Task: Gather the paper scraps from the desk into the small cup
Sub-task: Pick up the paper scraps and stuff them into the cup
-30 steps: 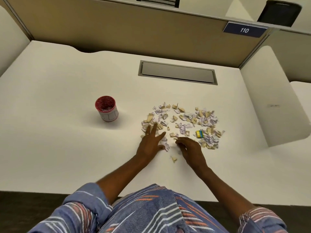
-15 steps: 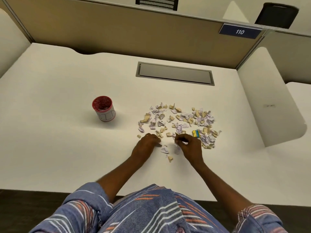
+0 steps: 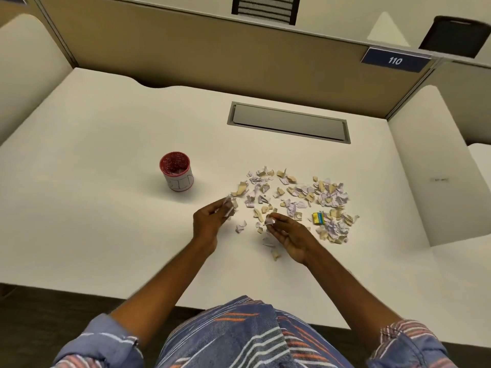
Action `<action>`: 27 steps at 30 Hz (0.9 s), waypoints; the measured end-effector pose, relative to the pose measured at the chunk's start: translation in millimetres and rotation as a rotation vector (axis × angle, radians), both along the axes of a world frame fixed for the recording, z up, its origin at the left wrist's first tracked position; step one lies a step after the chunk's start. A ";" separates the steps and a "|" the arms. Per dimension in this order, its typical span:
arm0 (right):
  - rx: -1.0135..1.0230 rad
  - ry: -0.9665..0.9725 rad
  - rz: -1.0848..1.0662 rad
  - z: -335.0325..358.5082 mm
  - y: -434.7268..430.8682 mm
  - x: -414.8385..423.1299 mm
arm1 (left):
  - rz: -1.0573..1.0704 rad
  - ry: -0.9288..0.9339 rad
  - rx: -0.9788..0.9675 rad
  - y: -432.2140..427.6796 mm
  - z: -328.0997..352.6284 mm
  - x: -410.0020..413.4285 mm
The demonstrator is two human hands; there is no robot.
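Both hands pinching paper scraps on the desk (image 3: 106,208)

The small cup (image 3: 176,170) stands upright at left; the left hand (image 3: 210,220) clutches a wad of scraps, the right hand (image 3: 288,232) pinches one piece, and the scrap pile (image 3: 300,197) lies just beyond them.

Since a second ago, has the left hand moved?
Yes. The left hand, holding scraps, has lifted and shifted left toward the small red-rimmed cup, away from the paper scrap pile.
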State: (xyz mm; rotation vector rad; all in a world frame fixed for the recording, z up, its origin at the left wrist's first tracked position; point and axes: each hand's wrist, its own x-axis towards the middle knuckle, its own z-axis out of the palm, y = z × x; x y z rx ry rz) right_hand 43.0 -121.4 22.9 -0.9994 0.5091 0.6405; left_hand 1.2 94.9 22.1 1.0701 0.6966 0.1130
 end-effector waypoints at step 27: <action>-0.276 -0.402 0.272 77.8 246.0 86.3 | 0.047 0.067 0.374 164.9 55.0 66.1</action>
